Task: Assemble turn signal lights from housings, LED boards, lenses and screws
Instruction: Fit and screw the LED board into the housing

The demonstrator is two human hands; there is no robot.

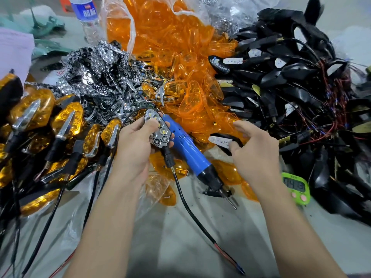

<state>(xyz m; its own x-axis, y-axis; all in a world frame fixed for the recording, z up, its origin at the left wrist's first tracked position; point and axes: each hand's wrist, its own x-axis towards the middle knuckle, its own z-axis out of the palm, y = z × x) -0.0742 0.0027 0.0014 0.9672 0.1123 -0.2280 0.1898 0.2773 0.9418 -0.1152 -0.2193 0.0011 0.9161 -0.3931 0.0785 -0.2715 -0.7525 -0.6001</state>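
My left hand (136, 143) grips a turn signal housing (159, 131) with a chrome reflector seated in it, thumb pressing on the reflector's face. Its black cable (192, 215) trails down toward me. My right hand (255, 145) hovers to the right with fingers loosely spread, fingertips close to a black housing with a white LED board (219, 141); it holds nothing. A blue electric screwdriver (190, 153) lies on the table between my hands, bit pointing toward me.
Orange lenses (180, 63) spill from a plastic bag in the middle. Chrome reflectors (100, 69) lie heaped at left centre, finished amber lights (40, 125) at left, black housings with wires (301, 87) at right. A green timer (296, 186) and a water bottle (86, 15) stand nearby.
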